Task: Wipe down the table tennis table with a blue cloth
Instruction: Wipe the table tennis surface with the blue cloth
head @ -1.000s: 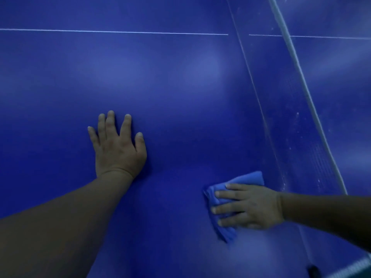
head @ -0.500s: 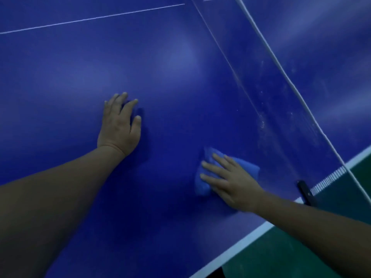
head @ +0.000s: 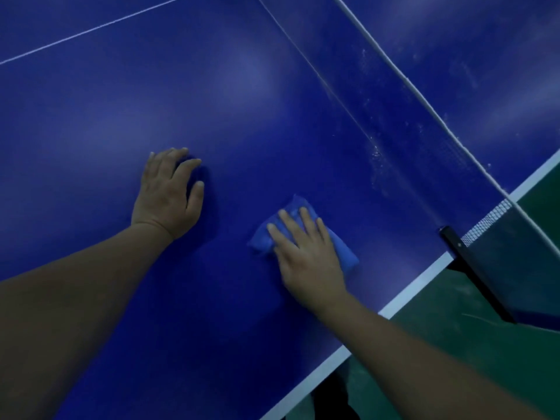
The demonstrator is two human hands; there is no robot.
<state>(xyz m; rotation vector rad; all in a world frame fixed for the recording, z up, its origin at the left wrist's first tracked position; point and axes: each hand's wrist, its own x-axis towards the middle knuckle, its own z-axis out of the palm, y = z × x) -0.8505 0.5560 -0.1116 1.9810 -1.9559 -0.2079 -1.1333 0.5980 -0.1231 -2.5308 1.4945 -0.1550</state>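
Head view, looking down on the blue table tennis bench (head: 272,95). Nearest the viewer, two bare forearms reach in from the lower edge of the frame, the right one crossing the white sideline (head: 406,301) that borders the bench; beyond that line lies a green floor (head: 454,344). The right hand (head: 306,253) lies palm down on the folded blue cloth (head: 345,253), its fingers (head: 307,221) straight and slightly spread, pressing the cloth flat against the bench rather than gripping it. The cloth sits on the playing surface near the sideline, on the viewer's side of the net and a little apart from it; parts of it show past the fingertips and to the right of the palm. To the left, well apart from the cloth, the left hand (head: 166,195) rests on the bare bench, fingers (head: 181,169) loosely spread and a little bent, holding nothing. Farther right, a black net post (head: 472,268) clamps the bench edge, and the net (head: 424,140) with its white top cord runs diagonally to the top of the frame. Pale dust specks lie along the foot of the net. Farthest, a thin white centre line (head: 91,28) crosses the surface at upper left.
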